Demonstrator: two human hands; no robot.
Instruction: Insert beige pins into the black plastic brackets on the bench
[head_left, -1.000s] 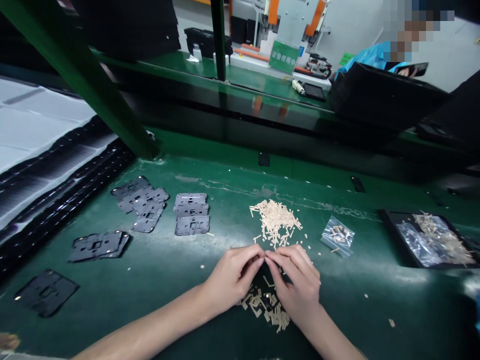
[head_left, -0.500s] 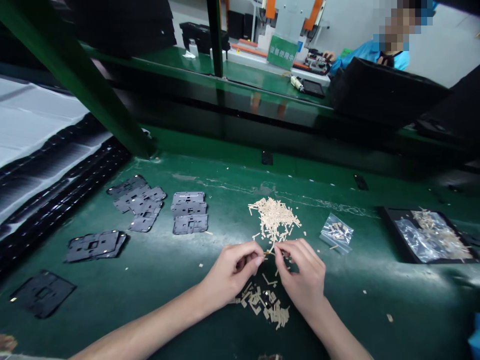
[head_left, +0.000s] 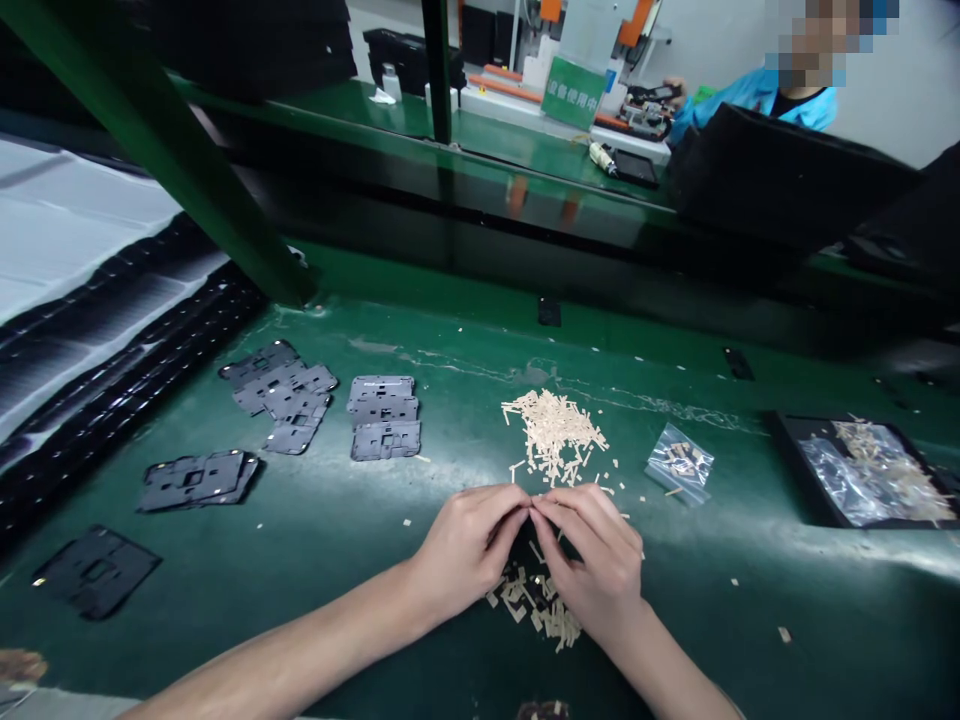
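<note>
pale beige pile of small thin strips point(head_left: 559, 432): loose, edges scattered | tan heap of flat rectangular pieces point(head_left: 556, 622): jumbled, partly hidden, pile's near side

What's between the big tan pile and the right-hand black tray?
In the head view: a clear plastic bag of tan pieces, plus loose bits.

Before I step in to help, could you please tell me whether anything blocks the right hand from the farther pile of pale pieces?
Nothing visible stands in the way: the right hand is just on the near side of the farther pile, with only small loose pieces nearby.
</note>
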